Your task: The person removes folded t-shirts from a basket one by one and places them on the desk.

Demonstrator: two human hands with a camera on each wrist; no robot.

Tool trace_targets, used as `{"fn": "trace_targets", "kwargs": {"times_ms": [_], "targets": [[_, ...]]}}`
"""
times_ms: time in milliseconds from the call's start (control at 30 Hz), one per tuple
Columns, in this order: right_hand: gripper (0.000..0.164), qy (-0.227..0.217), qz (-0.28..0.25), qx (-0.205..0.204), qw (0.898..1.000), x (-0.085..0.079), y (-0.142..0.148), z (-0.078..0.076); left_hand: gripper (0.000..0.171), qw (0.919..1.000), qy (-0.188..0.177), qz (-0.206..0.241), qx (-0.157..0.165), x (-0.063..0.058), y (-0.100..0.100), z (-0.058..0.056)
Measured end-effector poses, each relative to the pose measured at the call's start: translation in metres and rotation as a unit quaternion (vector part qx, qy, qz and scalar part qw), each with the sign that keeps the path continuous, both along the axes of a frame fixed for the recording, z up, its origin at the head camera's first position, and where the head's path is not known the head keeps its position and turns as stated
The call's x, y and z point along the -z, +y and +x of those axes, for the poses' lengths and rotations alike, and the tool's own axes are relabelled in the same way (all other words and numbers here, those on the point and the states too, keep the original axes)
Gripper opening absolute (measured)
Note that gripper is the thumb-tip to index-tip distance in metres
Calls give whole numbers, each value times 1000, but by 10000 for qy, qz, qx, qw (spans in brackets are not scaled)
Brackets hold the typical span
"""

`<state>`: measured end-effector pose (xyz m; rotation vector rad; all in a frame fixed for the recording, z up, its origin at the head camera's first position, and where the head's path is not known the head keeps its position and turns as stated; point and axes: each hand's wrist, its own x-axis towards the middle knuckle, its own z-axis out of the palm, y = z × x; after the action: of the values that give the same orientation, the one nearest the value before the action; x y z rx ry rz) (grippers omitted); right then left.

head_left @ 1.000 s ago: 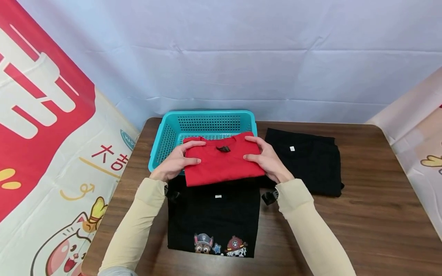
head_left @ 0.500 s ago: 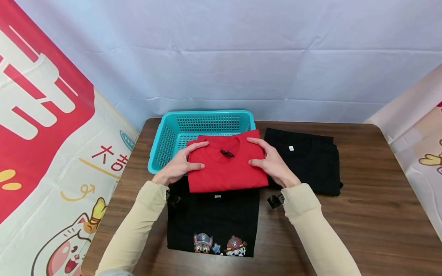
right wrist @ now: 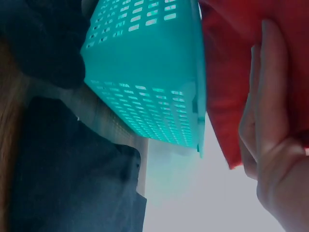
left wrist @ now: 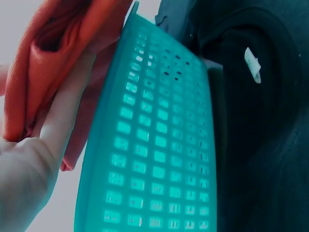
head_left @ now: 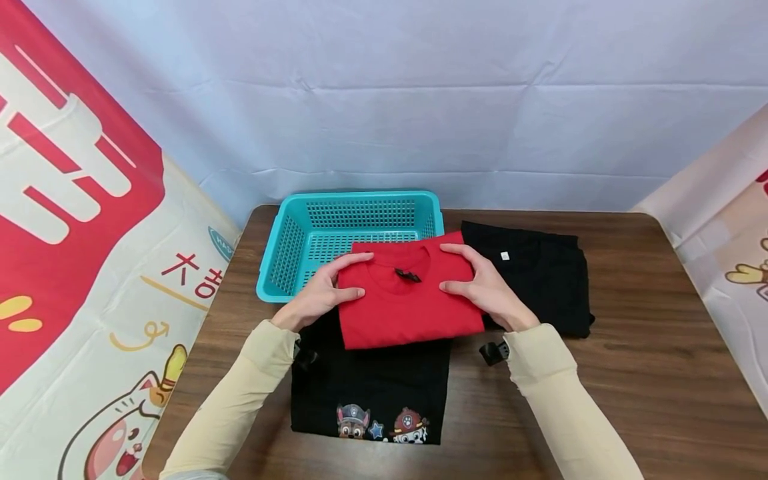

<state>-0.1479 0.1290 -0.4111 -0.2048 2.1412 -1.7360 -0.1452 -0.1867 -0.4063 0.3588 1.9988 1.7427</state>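
Both hands hold a folded red T-shirt (head_left: pixel 408 307) by its two sides, raised above the table. My left hand (head_left: pixel 321 290) grips its left edge, thumb on top and fingers underneath in the left wrist view. On the other edge, my right hand (head_left: pixel 489 287) pinches the cloth the same way; its fingers (right wrist: pixel 273 82) lie under the red fabric in the right wrist view. A dark tag shows inside the neckline. Below the shirt lies a folded black T-shirt (head_left: pixel 372 393) with cartoon dogs printed near its lower edge; its upper part is hidden.
A turquoise plastic basket (head_left: pixel 360 197) with perforated walls stands at the back left of the wooden table (head_left: pixel 648 320), partly behind the red shirt. Another folded black garment (head_left: pixel 546 280) with a small white label lies to its right. A white curtain (head_left: pixel 384 100) hangs behind.
Both hands have moved the red T-shirt to the right and toward the front, uncovering more of the basket. The basket and black shirts stay in place.
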Motion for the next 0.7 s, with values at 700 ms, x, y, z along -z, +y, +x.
{"fn": "trace_targets", "kwargs": {"times_ms": [700], "targets": [[53,-186,121,-200,9996,2,36,25,54,9975,123,-196,668,-3,18,15]]}}
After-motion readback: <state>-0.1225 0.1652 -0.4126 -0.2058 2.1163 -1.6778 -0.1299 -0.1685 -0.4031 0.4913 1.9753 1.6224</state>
